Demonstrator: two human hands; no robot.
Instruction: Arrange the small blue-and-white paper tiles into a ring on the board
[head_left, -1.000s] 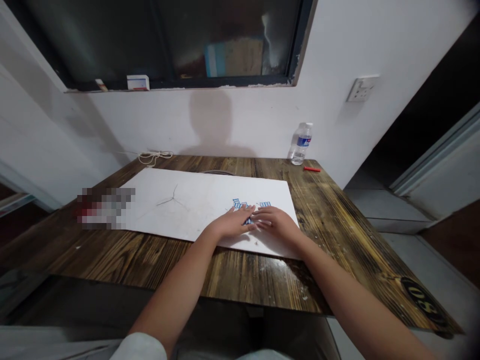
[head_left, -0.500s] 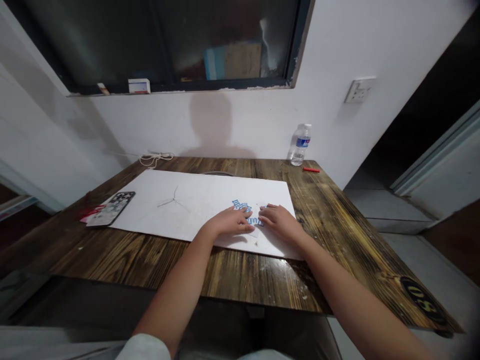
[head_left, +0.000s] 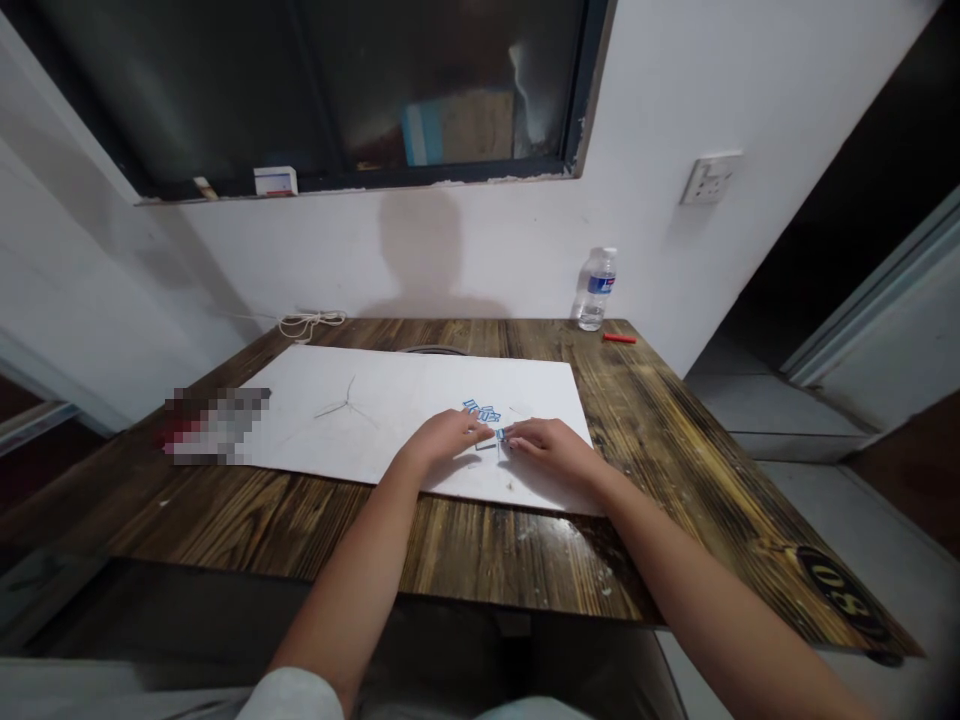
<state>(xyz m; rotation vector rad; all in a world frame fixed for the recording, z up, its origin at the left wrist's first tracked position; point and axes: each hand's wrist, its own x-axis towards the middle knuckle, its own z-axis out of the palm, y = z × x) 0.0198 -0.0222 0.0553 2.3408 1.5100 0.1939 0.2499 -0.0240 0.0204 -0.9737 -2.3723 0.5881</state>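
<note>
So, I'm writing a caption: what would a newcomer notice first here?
A large white sheet on the dark wooden table stands out first. Near its right end, the left hand and right hand nearly meet over small blue-and-white pieces. A water bottle stands at the far corner.

Desk (head_left: 480, 550) showing rough charred wood, faint gloss; white sheet (head_left: 390, 420) showing matt paper; printed bits (head_left: 481, 411) matt too; bottle (head_left: 596, 290) at 1 o'clock showing glossy plastic.

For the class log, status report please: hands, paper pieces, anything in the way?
Left hand, right hand: fingertips flanking small blue-and-white paper strip. More blue-printed pieces ahead on white sheet. Water bottle back by wall, away from hands.
</note>
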